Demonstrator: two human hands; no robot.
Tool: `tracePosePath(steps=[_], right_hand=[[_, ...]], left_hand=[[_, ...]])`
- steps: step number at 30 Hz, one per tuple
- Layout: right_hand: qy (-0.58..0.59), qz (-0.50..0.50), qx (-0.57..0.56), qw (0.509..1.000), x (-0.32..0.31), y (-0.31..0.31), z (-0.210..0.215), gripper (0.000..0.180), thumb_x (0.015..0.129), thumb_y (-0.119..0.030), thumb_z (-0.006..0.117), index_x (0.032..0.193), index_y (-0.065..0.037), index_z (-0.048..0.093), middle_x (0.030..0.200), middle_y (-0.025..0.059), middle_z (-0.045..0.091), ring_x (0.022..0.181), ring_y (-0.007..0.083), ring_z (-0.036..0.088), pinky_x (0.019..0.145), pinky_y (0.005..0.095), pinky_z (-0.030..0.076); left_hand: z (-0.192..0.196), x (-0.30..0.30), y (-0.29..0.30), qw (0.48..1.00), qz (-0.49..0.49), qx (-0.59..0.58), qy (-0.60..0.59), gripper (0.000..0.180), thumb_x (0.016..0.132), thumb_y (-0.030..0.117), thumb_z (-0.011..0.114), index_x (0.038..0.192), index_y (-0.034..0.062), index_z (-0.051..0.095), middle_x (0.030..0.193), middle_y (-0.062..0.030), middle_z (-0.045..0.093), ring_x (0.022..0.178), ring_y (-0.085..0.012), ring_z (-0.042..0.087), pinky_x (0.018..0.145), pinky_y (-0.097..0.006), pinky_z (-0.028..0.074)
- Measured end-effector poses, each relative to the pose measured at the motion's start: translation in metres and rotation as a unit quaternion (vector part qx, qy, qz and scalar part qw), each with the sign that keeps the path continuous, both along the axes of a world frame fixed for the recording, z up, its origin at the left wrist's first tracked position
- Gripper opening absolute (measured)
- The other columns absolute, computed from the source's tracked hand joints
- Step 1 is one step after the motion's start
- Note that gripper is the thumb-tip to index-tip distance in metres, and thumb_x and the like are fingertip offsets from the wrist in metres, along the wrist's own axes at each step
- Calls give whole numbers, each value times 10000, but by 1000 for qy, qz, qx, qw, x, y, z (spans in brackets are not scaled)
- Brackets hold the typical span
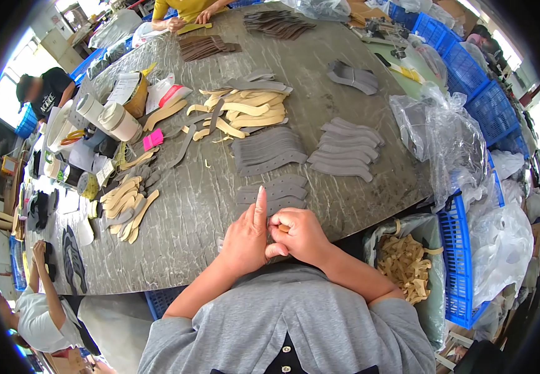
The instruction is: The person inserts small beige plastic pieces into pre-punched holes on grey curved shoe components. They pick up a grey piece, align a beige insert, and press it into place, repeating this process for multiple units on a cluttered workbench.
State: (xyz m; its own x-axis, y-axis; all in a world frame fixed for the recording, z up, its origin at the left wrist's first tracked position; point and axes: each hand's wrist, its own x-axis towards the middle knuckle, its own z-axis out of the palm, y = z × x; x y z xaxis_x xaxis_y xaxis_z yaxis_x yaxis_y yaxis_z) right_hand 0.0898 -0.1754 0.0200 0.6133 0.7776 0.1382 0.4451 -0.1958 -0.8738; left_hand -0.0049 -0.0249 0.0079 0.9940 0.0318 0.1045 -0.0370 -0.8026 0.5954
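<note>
Wearer's two hands [245,243], four grey strip stacks [269,149], two brown strip stacks [207,48]

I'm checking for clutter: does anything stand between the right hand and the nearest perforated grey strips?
Nothing visible does: the grey strips lie directly beyond the right hand. The left index finger overlaps them in view, but beside that path; contact is unclear.

Blue plastic crates [493,113] are lining the right side; a clear plastic bag [441,134] is lying near them; a white jar [120,123] is standing at left.
</note>
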Motion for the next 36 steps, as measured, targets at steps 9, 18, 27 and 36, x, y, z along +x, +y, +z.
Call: tracePosePath(steps=[9, 18, 27, 36], right_hand=[[35, -6, 79, 996, -5, 2, -7, 104, 793, -78, 681, 836, 14, 662, 768, 134, 642, 670, 286, 617, 606, 363, 479], [177, 21, 114, 977, -6, 2, -5, 62, 872, -25, 635, 825, 14, 629, 716, -2, 575, 631, 58, 513, 552, 245, 409], [354, 33, 267, 896, -6, 5, -17, 152, 933, -6, 401, 991, -56, 532, 964, 40, 561, 669, 44, 427, 551, 194, 373], [438, 5, 166, 884, 0, 0, -10, 139, 931, -45, 391, 911, -64, 527, 819, 32, 546, 627, 54, 427, 547, 215, 370]], left_hand=[[-6, -2, 0, 999, 13, -51, -3, 1336, 666, 862, 463, 1523, -29, -42, 1082, -230, 556, 928, -410, 609, 775, -446, 519], [-25, -2, 1, 933, -46, -353, -44, 1205, 767, 848, 439, 1557, 35, 31, 1128, -169, 571, 909, -319, 597, 822, -365, 486], [-10, -1, 14, 765, 115, -625, 107, 461, 1031, 384, 476, 1249, -3, 599, 1059, -43, 627, 775, -106, 561, 661, -227, 451], [29, 10, 23, 967, -53, -147, -199, 213, 722, -26, 775, 902, 33, 676, 921, -59, 606, 759, -186, 603, 663, -290, 499]])
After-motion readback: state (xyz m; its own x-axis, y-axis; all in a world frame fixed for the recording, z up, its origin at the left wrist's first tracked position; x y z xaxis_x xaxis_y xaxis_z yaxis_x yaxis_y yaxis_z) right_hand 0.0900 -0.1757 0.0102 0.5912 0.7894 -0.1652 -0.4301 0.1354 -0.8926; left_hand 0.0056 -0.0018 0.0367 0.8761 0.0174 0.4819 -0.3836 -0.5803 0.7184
